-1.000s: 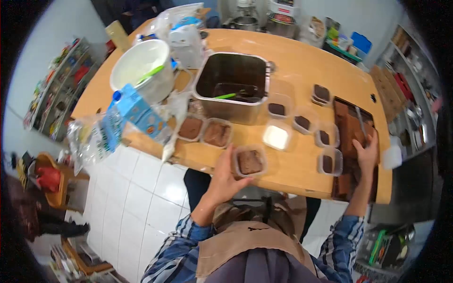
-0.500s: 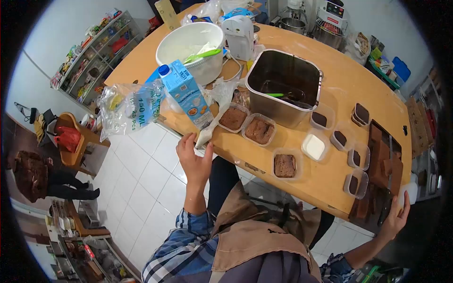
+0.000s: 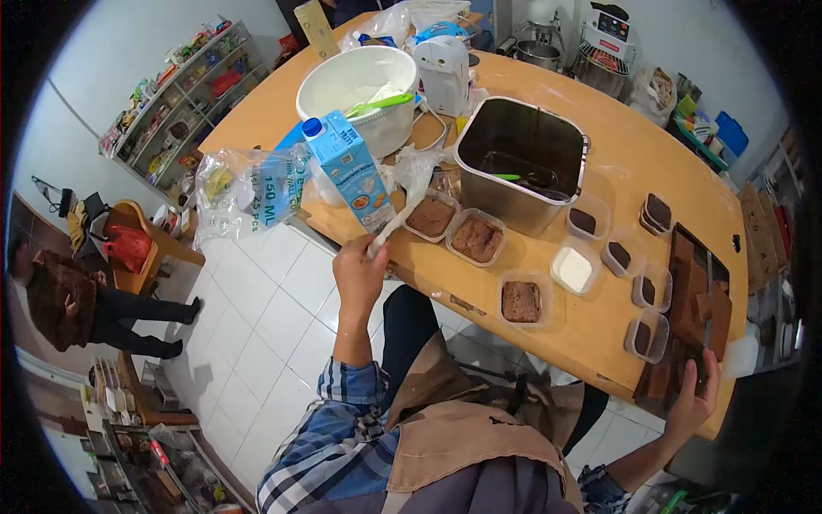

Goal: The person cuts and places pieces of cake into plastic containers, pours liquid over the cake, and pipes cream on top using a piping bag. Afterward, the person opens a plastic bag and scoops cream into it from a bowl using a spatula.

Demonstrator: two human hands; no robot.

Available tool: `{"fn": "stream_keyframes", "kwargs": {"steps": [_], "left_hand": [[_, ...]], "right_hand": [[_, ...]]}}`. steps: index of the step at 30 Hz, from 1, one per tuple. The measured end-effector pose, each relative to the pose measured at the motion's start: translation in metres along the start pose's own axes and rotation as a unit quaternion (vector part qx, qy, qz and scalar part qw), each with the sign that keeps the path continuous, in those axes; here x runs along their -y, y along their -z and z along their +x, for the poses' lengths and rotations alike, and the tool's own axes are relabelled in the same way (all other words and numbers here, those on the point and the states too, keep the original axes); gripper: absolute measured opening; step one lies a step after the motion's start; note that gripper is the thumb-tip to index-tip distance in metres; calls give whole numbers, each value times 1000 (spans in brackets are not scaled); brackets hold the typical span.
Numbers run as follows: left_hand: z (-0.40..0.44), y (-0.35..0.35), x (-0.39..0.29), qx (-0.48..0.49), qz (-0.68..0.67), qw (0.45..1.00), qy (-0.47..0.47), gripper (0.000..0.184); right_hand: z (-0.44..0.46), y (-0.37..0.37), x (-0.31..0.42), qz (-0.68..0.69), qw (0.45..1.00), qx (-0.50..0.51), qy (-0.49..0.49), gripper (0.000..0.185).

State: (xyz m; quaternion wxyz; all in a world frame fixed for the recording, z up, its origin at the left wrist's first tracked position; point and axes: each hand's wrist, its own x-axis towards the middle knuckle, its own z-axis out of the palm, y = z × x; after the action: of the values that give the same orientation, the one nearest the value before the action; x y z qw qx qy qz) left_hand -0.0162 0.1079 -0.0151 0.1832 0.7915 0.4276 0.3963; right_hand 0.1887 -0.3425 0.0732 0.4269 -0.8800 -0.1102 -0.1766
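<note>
My left hand [image 3: 360, 272] is closed around the narrow end of a whitish plastic piping bag [image 3: 396, 230] at the table's near edge. The bag's wider part lies up between the milk carton [image 3: 351, 176] and a tub of brown cake [image 3: 431, 216]. My right hand [image 3: 692, 396] is at the near corner of a dark tray [image 3: 726, 278] with brown cake pieces [image 3: 687, 313]. Its thumb and fingers are apart; the black knife handle seen there before is hidden by the hand. Beside it, a white lid [image 3: 741, 357] sits at the table's edge.
Several clear tubs hold cake, and one holds white cream [image 3: 572, 269]. A deep metal pan [image 3: 522, 193] and a white bowl [image 3: 321, 90] with a green spatula stand behind. Left is a plastic bag [image 3: 244, 193]; a person [image 3: 81, 300] stands beyond.
My left hand has closed on the piping bag's end and lifted it slightly. My right hand has moved left from the white lid to the tray's corner. The person at left has turned upright.
</note>
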Motion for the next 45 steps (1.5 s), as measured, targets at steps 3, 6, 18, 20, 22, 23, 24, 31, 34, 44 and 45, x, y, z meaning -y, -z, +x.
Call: {"fn": "stream_keyframes", "kwargs": {"steps": [3, 6, 18, 20, 22, 23, 24, 31, 34, 44, 45], "left_hand": [[2, 1, -1, 25, -113, 988, 99, 26], [3, 5, -9, 31, -180, 972, 151, 25], [-3, 5, -17, -52, -235, 965, 99, 20], [-5, 4, -16, -77, -184, 979, 45, 19], [-5, 5, -19, -100, -117, 988, -14, 18], [-6, 7, -21, -111, -75, 990, -45, 18], [-6, 9, -24, -122, -33, 989, -75, 18], [-12, 14, -31, -187, 18, 971, -149, 18], [-17, 20, -33, -196, 27, 967, -161, 18], [-23, 10, -30, -202, 13, 966, -158, 18], [-23, 10, -31, -202, 16, 967, -155, 17]], "right_hand": [[-2, -2, -2, 2, 1000, 7, 5, 31], [-3, -6, -4, -8, 999, 10, 32, 29], [-16, -25, 7, 56, 994, 41, 79, 26], [-18, -32, 14, 67, 991, 51, 101, 26], [-21, -39, 30, 51, 987, 66, 138, 29], [-22, -43, 35, 59, 983, 74, 156, 29], [-24, -47, 39, 66, 979, 82, 175, 30], [-35, -69, 77, 61, 961, 132, 237, 30], [-41, -77, 87, 80, 948, 157, 265, 30], [-59, -156, 143, 126, 880, 206, 408, 30], [-64, -168, 154, 118, 873, 213, 422, 27]]}}
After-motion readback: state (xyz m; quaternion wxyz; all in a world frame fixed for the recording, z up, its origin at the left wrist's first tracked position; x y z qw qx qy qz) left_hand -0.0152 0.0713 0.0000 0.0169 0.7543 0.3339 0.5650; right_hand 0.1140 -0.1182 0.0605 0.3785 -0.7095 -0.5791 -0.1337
